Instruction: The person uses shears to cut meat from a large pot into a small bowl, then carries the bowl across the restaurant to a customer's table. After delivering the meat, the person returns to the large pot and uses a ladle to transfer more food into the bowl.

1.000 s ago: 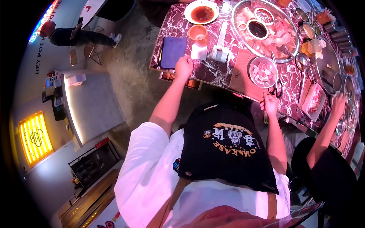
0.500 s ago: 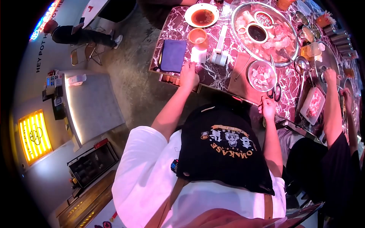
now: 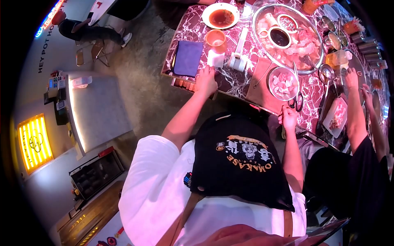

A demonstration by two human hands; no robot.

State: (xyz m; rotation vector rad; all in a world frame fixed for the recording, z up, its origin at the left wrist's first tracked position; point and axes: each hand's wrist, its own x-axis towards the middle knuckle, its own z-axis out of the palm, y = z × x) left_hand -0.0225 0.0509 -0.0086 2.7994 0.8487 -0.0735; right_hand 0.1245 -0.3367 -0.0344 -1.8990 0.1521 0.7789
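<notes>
My left hand (image 3: 206,83) rests on the near edge of the marbled table (image 3: 234,87), its fingers stretched just below a white slip of paper (image 3: 215,60). A folded blue-purple cloth (image 3: 188,58) lies to its left, and an orange-brown cup (image 3: 216,39) stands beyond the paper. My right hand (image 3: 288,116) is at the table edge with its fingers curled in; what they grip, if anything, is hidden. Just above it lie black-handled scissors (image 3: 296,102), beside a bowl of pale chunks (image 3: 283,83) on a brown board (image 3: 259,80).
A large oval platter (image 3: 301,70) holds meat and two sauce bowls. A bowl of reddish-brown broth (image 3: 222,18) and a white-handled device (image 3: 238,61) stand to its left. On the right, a co-worker's hands (image 3: 351,78) work near a ladle (image 3: 326,72) and a meat tray (image 3: 334,117).
My left hand's fingers have straightened a little toward the paper slip. My right hand stays in place. The co-worker's hand has shifted left and up. The view has tilted slightly.
</notes>
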